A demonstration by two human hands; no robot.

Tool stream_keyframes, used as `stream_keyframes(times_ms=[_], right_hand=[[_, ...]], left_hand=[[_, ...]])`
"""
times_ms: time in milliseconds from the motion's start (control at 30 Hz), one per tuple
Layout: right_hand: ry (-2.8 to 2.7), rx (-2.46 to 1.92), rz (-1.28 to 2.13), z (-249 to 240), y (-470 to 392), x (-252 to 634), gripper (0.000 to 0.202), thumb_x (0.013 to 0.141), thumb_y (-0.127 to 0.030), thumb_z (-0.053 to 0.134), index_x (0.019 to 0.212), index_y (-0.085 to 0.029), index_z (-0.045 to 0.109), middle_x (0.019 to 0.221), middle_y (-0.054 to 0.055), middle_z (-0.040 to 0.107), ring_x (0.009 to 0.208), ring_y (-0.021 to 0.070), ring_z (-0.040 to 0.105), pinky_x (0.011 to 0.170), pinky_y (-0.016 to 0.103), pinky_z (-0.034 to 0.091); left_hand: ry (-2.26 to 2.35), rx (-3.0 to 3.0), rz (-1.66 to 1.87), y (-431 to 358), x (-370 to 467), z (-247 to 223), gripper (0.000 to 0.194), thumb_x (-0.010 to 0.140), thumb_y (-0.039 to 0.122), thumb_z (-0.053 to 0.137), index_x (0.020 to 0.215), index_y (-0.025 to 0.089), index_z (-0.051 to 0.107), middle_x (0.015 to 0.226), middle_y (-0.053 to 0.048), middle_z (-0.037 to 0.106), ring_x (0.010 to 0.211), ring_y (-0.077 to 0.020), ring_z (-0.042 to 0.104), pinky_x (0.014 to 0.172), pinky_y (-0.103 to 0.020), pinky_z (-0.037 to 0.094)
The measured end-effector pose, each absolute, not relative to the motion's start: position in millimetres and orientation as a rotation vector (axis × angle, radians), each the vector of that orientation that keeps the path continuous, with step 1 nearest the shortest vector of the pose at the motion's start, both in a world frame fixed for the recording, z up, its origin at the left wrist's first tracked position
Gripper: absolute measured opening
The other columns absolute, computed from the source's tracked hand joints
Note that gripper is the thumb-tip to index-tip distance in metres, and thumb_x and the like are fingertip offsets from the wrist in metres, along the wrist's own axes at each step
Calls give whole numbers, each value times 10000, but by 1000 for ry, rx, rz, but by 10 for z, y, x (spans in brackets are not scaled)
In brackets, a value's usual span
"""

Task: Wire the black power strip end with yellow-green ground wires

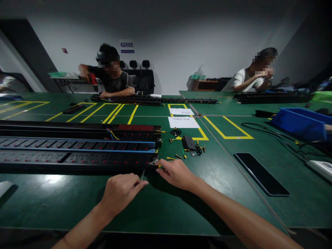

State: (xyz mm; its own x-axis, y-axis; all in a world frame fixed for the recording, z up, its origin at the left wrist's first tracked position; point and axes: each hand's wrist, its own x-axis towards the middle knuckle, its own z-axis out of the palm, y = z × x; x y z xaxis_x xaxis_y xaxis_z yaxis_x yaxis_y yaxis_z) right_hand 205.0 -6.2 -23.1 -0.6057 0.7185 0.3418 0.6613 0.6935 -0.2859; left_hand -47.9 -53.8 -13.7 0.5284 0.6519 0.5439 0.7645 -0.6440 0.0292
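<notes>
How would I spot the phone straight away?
Start at the green table, then look right of the nearest person's right hand. The smartphone lies there, nearer than the blue bin, set apart by its dark screen and thin pale rim.

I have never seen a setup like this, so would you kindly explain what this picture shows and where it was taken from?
There is no machine here: these are a person's bare hands, seen by a camera worn on that person's head, looking forward and down. The left hand appears to pinch a thin pointed thing, too small to identify. The right hand has its fingers at the right end of the nearest long black strip; whether they grip it, I cannot tell. Also on the green table are a small black block, paper sheets, a phone and a blue bin. Across the table sit two other people.
</notes>
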Motion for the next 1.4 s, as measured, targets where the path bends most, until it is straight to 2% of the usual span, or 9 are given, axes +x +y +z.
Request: stream_keyframes(times_ms=[167, 500, 1133, 1400], right_hand=[[-2478, -1071, 194, -240, -52, 2048, 180, 989, -265, 565, 1164, -231, 581, 796, -17, 725, 682, 166, 675, 592, 255, 296], [-2472, -1068, 192, -221, -55, 2050, 162, 988, -270, 569, 1142, -225, 589, 762, -22, 714, 647, 164, 661, 577, 256, 286], [-2505, -1106, 132, -184, -44, 2029, 215, 999, -319, 536, 1197, -245, 575, 831, -22, 744, 742, 178, 706, 603, 259, 336], [-2506, -1102, 138, -172, -46, 2031, 208, 1003, -325, 527, 1189, -246, 576, 825, -19, 739, 748, 183, 710, 611, 257, 352]], left_hand=[[-1208, -2615, -746, -525, -492, -137, 374, 1015, 399, 512, 723, 187, 614, 633, 16, 598, 578, -133, 588, 593, -288, 344], [-1112, -2602, -862, -541, -488, -124, 362, 998, 324, 564, 673, 171, 608, 585, 19, 581, 545, -118, 564, 588, -275, 368], [-922, -2576, -986, -466, -512, -139, 269, 1021, 258, 505, 855, 160, 692, 726, 0, 703, 630, -123, 670, 652, -250, 489], [-960, -2542, -983, -467, -516, -136, 252, 1006, 283, 516, 872, 178, 702, 752, -1, 726, 648, -139, 688, 661, -260, 494]])
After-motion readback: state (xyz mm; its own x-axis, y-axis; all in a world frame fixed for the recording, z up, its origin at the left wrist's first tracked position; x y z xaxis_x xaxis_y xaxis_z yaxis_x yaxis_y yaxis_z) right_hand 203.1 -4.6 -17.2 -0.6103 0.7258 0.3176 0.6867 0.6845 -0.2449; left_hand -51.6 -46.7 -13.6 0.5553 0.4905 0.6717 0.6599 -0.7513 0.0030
